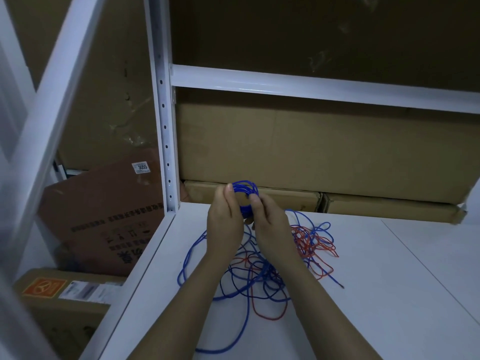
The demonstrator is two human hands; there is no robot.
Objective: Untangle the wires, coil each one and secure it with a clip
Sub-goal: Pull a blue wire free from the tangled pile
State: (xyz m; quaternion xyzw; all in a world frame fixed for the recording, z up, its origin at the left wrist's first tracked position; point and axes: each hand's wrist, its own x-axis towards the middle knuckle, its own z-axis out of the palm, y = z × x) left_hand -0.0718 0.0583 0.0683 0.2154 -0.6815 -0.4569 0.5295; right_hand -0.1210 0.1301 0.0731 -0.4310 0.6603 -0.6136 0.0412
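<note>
A small round coil of blue wire (pixel 245 189) is held up above the white shelf (pixel 389 294). My left hand (pixel 224 219) grips its left side with the thumb on the rim. My right hand (pixel 268 222) pinches the coil's right side. The rest of the blue wire (pixel 197 245) trails down from the coil and lies in loose loops on the shelf. A red wire (pixel 315 245) is tangled through those loops under and to the right of my forearms. A bare wire end (pixel 340 285) points right. No clip can be made out.
Long cardboard boxes (pixel 311 152) fill the back of the shelf. A white perforated upright (pixel 163 113) stands at the shelf's left rear corner. More cardboard boxes (pixel 104 219) lean and lie on the floor to the left, below the shelf edge.
</note>
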